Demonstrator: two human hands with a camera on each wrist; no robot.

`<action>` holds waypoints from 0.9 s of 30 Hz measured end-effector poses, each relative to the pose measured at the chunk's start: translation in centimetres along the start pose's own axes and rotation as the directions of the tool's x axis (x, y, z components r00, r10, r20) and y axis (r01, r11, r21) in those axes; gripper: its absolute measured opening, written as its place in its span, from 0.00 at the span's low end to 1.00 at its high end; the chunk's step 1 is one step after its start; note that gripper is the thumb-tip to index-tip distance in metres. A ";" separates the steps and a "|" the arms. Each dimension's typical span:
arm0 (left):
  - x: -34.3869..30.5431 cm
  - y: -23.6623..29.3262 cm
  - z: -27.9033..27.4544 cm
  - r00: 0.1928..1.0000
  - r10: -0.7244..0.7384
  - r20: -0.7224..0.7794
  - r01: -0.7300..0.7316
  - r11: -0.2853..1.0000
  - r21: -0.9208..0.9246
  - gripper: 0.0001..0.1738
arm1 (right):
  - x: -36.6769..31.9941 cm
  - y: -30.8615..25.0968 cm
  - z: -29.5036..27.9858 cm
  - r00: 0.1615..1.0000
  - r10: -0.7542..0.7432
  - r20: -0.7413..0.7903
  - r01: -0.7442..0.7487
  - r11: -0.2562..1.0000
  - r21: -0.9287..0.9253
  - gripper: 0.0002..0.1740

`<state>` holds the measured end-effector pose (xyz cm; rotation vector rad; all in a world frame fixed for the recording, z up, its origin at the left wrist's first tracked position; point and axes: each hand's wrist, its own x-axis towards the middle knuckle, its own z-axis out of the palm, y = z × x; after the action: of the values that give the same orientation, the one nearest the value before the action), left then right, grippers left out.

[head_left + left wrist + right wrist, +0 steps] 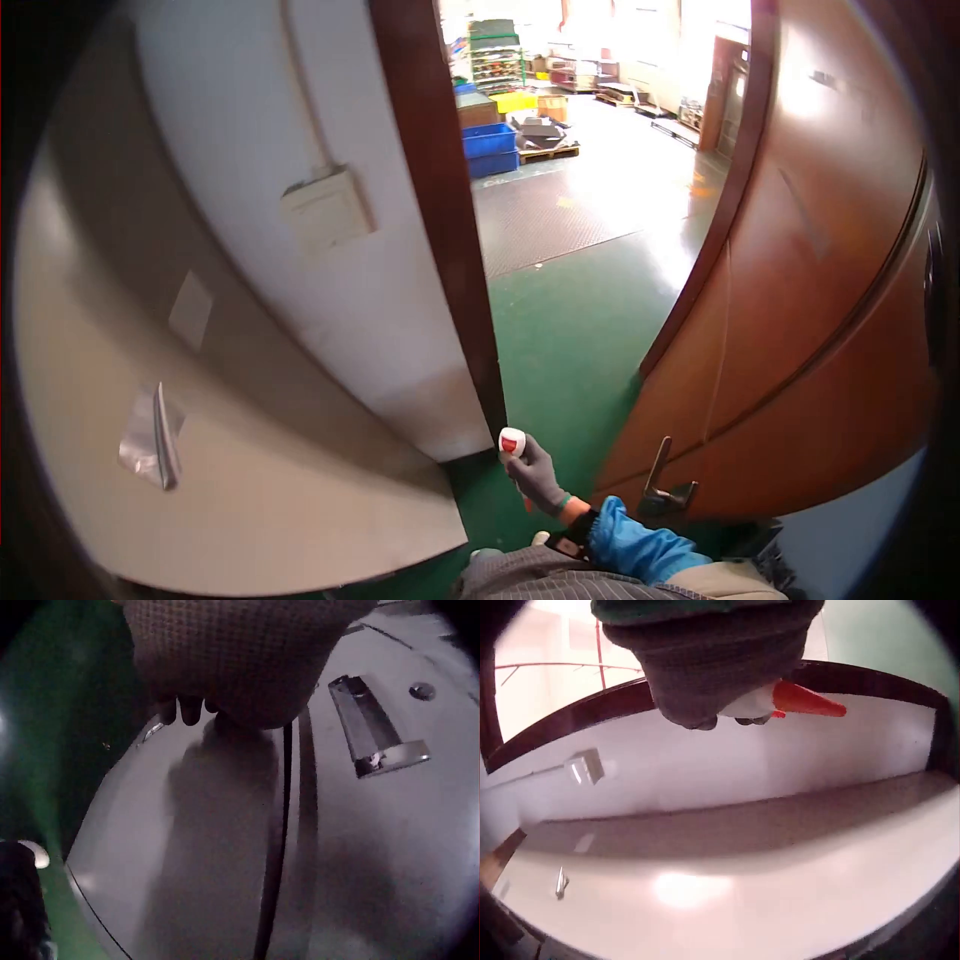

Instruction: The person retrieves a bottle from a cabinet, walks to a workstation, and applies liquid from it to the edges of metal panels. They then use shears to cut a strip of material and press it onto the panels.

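Observation:
My right hand [540, 480] wears a dark grey knitted glove and grips a small white bottle [512, 440] with a red label on its end. In the right wrist view, the bottle's tapered orange-red tip [808, 700] sticks out beyond the gloved fingers, pointing sideways. My left hand [225, 660], also gloved, shows only in its own wrist view. Its fingertips hang down over the grey cabinet [210, 847], casting a shadow there. Nothing shows between those fingers, though the palm is hidden.
A beige cabinet [300, 470] with a metal handle [158, 440] stands at left beside a white wall [340, 320]. Ahead, a dark-framed doorway leads to a green floor [560, 330]. An open brown door [800, 330] stands at right. Blue crates [490, 150] and shelves lie beyond.

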<state>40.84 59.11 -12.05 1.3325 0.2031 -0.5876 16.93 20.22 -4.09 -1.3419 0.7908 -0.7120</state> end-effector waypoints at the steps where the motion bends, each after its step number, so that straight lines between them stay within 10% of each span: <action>1: 0.5 0.3 2.7 1.000 -0.009 0.022 0.009 0.999 0.041 0.30 | 2.0 0.6 0.3 0.993 -0.004 -0.119 0.009 0.999 0.048 0.17; 4: 3.0 0.7 9.7 0.994 -0.054 0.092 0.041 0.989 0.144 0.30 | 10.0 7.7 -1.6 0.929 -0.079 -0.361 0.077 0.997 -0.020 0.13; 8: 7.3 1.0 17.2 0.971 -0.098 0.218 0.043 0.969 0.244 0.30 | 15.7 20.0 -7.0 0.838 0.109 -0.534 -0.201 0.973 -0.117 0.12; 15: 15.1 1.6 31.3 0.873 -0.177 0.454 -0.006 0.928 0.373 0.29 | 19.7 17.8 -13.9 0.728 0.378 -0.572 -0.508 0.858 -0.080 0.09; 27: 21.8 1.0 56.8 0.774 -0.224 0.593 -0.106 0.876 0.470 0.29 | 40.1 18.5 -25.0 0.772 0.370 -0.517 -0.540 0.811 -0.226 0.20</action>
<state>48.96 -1.07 -7.48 1.5230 -0.4990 -1.1711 18.62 -24.82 -27.35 -1.2340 1.6417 -0.4876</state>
